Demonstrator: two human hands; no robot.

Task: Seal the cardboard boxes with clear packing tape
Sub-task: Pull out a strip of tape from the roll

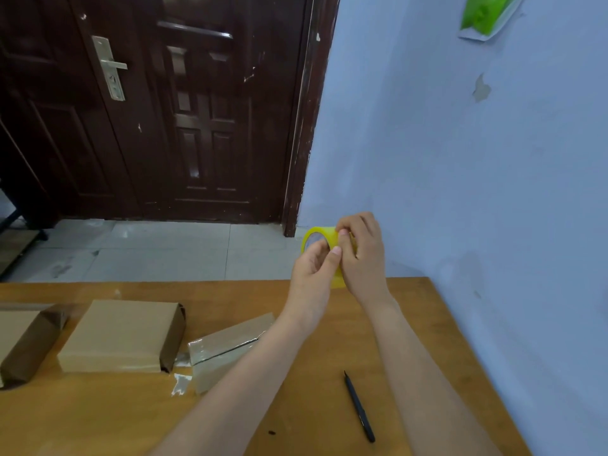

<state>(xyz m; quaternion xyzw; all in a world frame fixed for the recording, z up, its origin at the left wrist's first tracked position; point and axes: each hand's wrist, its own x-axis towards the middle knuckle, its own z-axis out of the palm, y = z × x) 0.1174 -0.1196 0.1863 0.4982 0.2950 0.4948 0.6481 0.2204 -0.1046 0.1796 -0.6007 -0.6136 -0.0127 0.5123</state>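
at the far left of the wooden table (98, 419) lay a cardboard box (26, 343) cut off by the frame edge, and just beside it a second box (121, 334), flat and closed, with a dark end flap. next came a third box (227, 347), partly hidden under the left forearm, its top glossy with clear film and a dark slit showing along its seam; loose scraps of tape (181, 383) lay on the table at its near corner. further right, both hands were raised above the far table edge around the yellow tape roll (320, 238). the left hand (312, 271) had its fingers curled round the roll, thumb up against its side. the right hand (362, 255) was bent over the outer face, fingertips (343, 233) close together and pressed to the tape, seemingly picking at it. the step in hand looked like finding and lifting the free end. the next move would call for peeling out a length without letting it fold on itself, then bringing the roll down to a box seam. a black pen-like cutter (359, 408) lay on the table to the right, well apart from the boxes.
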